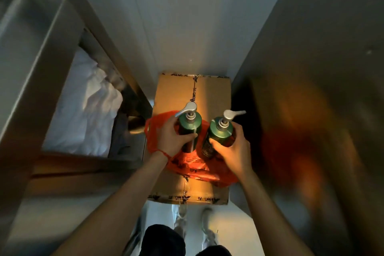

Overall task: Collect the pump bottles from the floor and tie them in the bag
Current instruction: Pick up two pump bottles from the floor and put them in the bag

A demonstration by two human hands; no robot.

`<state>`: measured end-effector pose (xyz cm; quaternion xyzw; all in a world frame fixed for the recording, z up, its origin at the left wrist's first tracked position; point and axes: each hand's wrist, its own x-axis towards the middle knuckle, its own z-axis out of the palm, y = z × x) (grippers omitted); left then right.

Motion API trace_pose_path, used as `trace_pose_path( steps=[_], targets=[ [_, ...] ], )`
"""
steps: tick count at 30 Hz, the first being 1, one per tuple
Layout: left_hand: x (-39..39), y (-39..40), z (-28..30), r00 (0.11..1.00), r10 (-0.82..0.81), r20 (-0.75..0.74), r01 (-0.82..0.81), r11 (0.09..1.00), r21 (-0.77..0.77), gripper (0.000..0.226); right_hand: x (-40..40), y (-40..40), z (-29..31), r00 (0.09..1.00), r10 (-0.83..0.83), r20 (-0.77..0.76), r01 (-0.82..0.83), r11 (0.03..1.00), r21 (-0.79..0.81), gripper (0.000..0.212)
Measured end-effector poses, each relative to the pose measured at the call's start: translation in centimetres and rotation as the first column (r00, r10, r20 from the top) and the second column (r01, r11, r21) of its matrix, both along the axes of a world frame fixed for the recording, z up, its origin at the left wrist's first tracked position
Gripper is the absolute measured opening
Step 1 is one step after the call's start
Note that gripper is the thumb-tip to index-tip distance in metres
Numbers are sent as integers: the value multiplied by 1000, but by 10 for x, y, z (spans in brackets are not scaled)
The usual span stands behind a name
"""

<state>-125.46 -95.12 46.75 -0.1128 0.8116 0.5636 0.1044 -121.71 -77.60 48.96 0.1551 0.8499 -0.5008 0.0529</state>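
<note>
Head view: we hold one pump bottle in each hand over the red bag on a box.

Far left, white bedding [83, 110] lies inside a bed frame [124, 64]. Our left hand [171, 138] is clamped round the left bottle [190, 129], upright, silver pump pointing left; a red string [163, 153] sits on that wrist. Just beside it, our right hand [235, 147] is wrapped round the right bottle [220, 134], tilted slightly, pump pointing right. Both bottles are green and near each other; whether they touch, we cannot tell. Under them the bag [199, 167] is spread on the taped cardboard box [176, 93]. Right side: a blurred wall [311, 89].
</note>
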Motion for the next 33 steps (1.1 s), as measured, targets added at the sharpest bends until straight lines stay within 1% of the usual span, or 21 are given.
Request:
trace_pose_path(
  steps=[2,5,13,16,19,26,28,33],
  targets=[
    [-3,0,-15,1000,-2,30,2,1000,-13,70,-3,0,-10,1000,19,-1,-19,1000,-7,67],
    [-6,0,-31,998,-6,55,6,1000,-3,67,-6,-2,-22,999,35,12,-35,999,-23,66],
    [-7,-1,-52,997,-32,73,28,998,55,65,-12,-6,-51,999,29,29,-27,997,-69,71],
    [-9,0,-54,997,-34,66,28,996,83,63,-14,-6,-54,999,31,39,-27,994,-103,71],
    [-8,0,-52,996,-48,80,39,993,114,65,-12,-6,-55,999,38,33,-33,991,-133,70],
    [5,-7,-47,991,-57,117,40,988,148,66,0,-12,-51,999,53,6,-52,991,-126,66],
    [10,-9,-46,994,-37,107,23,991,132,67,2,-12,-48,999,42,-2,-42,990,-135,66],
    [25,-10,-36,998,-1,63,-8,990,142,61,10,-13,-40,999,23,-27,-26,993,-118,69]
  ],
)
